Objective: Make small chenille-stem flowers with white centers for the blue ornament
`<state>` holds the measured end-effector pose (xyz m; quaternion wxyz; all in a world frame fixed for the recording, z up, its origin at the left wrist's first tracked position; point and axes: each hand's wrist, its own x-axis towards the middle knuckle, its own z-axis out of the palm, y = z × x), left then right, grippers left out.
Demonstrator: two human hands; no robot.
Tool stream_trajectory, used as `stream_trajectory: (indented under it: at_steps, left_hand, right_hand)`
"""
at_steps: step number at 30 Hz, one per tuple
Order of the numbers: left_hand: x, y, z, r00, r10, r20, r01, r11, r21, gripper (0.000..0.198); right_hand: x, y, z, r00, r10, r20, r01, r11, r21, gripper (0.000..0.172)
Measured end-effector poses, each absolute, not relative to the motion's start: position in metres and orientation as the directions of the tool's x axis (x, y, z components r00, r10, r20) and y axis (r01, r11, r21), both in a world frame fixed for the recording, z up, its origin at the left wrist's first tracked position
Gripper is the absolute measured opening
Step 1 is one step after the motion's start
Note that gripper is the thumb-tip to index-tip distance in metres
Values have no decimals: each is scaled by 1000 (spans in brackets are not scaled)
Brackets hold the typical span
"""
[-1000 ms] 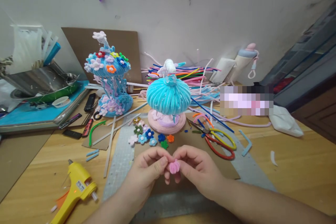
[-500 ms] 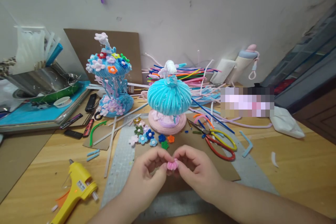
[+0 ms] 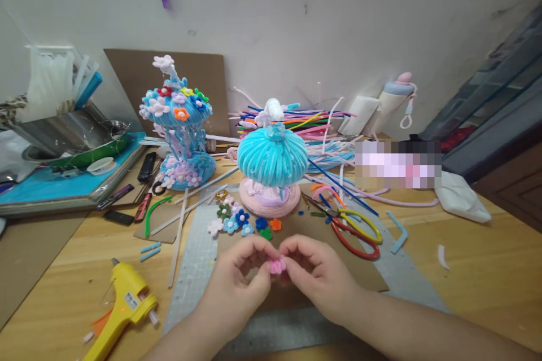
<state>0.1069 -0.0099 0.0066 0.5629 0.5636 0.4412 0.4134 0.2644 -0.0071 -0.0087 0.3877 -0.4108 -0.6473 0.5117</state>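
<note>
A small piece of bent pink pipe cleaner (image 3: pixel 278 265) is pinched between both hands above the brown cardboard (image 3: pixel 359 276). My left hand (image 3: pixel 241 276) grips its left side with thumb and fingertips, while my right hand (image 3: pixel 317 273) holds the right side the same way. Just beyond the fingers lie several small pipe-cleaner flowers (image 3: pixel 231 224) in blue, green, orange and pale pink. Behind them stands a turquoise pipe-cleaner dome (image 3: pixel 273 157) over a round pink base (image 3: pixel 249 201).
Red-and-yellow-handled scissors (image 3: pixel 353 237) lie at the right. A yellow glue gun (image 3: pixel 129 299) rests at lower left. Farther back stand a flower-covered blue pipe-cleaner piece (image 3: pixel 178 113), a heap of pipe cleaners (image 3: pixel 292 124) and a metal pot (image 3: pixel 76 130). A grey cutting mat (image 3: pixel 190 287) underlies the cardboard.
The pink piece has turned slightly between the fingertips, and its folds look different. Both hands stay in nearly the same place.
</note>
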Motion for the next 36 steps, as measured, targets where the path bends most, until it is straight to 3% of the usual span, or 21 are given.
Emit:
stream_trajectory:
  at_steps: [7,10,19,24,30,36]
  left_hand:
    - [108,-6,9,286,948,-142,52,133,990,10]
    - [106,-8,7,315,946,-82,131,42,990,11]
    - [103,-7,6,354,934,40,224,-126,966,13]
    - [97,-6,9,363,924,121,432,-282,857,12]
    - [98,-5,3,337,938,82,455,-239,858,9]
    - [99,-3,6,356,934,14,416,-172,893,8]
  right_hand:
    - [266,-10,-10,-327,886,329,299,427,-853,11]
    - [268,-9,-11,-324,877,354,292,449,-845,11]
    - [269,-3,-11,-326,926,193,214,271,-939,12]
    - [268,0,-7,-371,927,62,155,128,-980,15]
    - [270,2,-8,-432,893,126,320,282,-904,13]
    - [274,1,-6,-454,874,170,339,347,-874,11]
